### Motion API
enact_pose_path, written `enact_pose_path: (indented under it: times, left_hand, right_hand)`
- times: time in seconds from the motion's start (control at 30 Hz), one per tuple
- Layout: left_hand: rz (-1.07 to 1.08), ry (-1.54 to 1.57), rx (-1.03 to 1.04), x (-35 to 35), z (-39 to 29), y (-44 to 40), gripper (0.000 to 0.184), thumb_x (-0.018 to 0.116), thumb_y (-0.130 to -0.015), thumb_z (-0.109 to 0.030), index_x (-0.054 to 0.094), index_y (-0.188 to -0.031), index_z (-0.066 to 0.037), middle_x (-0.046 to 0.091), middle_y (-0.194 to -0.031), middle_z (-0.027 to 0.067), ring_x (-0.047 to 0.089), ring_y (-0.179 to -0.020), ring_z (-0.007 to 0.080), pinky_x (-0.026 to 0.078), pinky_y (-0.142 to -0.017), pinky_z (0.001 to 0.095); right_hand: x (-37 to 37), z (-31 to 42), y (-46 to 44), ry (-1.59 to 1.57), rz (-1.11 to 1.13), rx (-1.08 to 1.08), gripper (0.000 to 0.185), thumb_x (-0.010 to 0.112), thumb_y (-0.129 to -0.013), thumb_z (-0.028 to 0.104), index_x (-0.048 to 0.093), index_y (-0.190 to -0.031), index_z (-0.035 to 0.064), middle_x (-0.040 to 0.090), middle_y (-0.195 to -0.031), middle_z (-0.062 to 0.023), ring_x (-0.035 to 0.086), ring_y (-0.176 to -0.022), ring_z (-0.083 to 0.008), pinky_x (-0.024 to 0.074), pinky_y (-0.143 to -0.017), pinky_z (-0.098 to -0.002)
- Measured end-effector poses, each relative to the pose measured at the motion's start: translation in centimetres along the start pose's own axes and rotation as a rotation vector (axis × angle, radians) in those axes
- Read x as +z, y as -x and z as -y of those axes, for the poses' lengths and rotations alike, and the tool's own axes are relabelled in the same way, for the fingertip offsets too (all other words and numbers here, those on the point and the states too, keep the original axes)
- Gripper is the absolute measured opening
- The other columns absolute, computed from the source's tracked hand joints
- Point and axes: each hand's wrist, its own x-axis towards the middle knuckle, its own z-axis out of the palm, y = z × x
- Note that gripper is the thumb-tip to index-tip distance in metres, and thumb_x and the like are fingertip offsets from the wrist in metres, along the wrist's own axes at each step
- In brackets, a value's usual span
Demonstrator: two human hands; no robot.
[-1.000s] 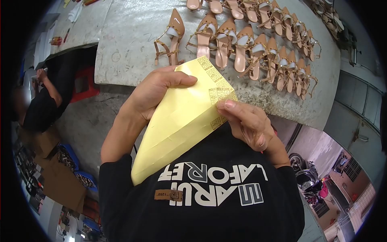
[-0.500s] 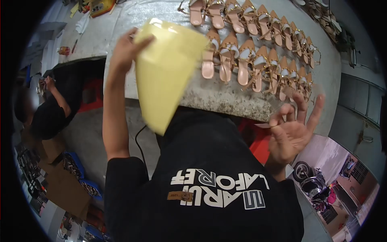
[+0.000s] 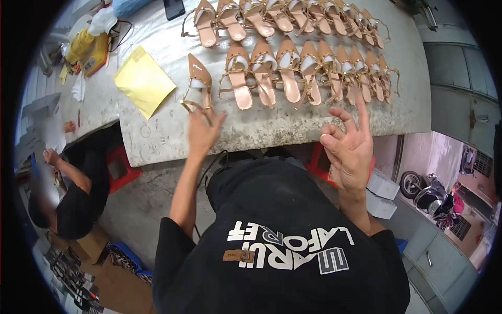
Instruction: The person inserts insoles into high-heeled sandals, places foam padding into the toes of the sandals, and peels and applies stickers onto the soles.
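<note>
My left hand has its fingers closed around the heel end of a tan pointed-toe sandal, which stands apart from the rows with its toe pointing away from me. My right hand is raised in front of the table edge, palm up, thumb and forefinger pinched and the other fingers partly stretched. Whatever the pinch may hold is too small to make out. A yellow sheet lies flat on the table left of the sandal. Two rows of matching studded sandals stand to the right.
The worn grey table has a phone and a yellow tool-like item towards its far left. Red stools stand below. At the left a co-worker sits near cardboard boxes. Metal cabinets line the right.
The yellow sheet has left my left hand and now lies on the table. That hand has moved down to a sandal, now set apart from the rows. My right hand stays raised and pinched.
</note>
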Motion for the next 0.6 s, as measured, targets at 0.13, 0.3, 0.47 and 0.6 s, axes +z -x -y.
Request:
enact_pose_path:
  times: [0.13,0.3,0.47,0.6]
  left_hand:
    - [0.126,0.038,-0.177,5.5,2.0,-2.2,0.045,0.067,-0.088,-0.033,0.058,-0.106,0.007,0.066,-0.095,0.0286,0.065,-0.08,0.0444,0.052,-0.076,0.0516]
    - [0.514,1.213,-0.626,-3.9,-2.3,1.2,0.035,0.046,-0.094,-0.022,0.053,-0.116,0.005,0.059,-0.081,0.0145,0.061,-0.055,0.0248,0.052,-0.046,0.0345]
    - [0.769,1.939,-0.502,-12.7,-13.1,8.1,0.093,0.042,-0.084,-0.083,0.028,-0.148,-0.016,0.059,-0.096,0.0142,0.065,-0.058,0.0232,0.054,-0.039,0.0316]
    - [0.711,1.752,-0.384,-14.9,-17.6,8.9,0.129,0.048,-0.059,-0.097,0.014,-0.155,-0.017,0.058,-0.095,0.0129,0.066,-0.062,0.0191,0.057,-0.042,0.0294]
  right_hand:
    - [0.6,-0.4,-0.5,0.006,0.128,0.018,0.109,0.075,-0.076,-0.015,0.008,-0.16,0.0035,0.048,-0.129,-0.0206,0.064,-0.09,-0.0166,0.0421,-0.043,-0.0129]
    - [-1.0,0.4,-1.6,0.118,0.223,-0.112,0.115,0.079,-0.074,-0.012,0.006,-0.161,0.0039,0.049,-0.127,-0.0202,0.065,-0.086,-0.0183,0.0509,-0.055,-0.0185]
    - [1.9,1.2,-1.3,0.147,0.412,-0.217,0.12,0.07,-0.073,-0.022,-0.003,-0.162,0.0114,0.048,-0.129,-0.0202,0.067,-0.083,-0.0197,0.0591,-0.065,-0.0233]
    - [3.7,3.0,0.2,0.257,0.586,-0.199,0.126,0.067,-0.072,-0.024,-0.013,-0.16,0.0178,0.045,-0.131,-0.0214,0.07,-0.084,-0.0224,0.0607,-0.065,-0.0252]
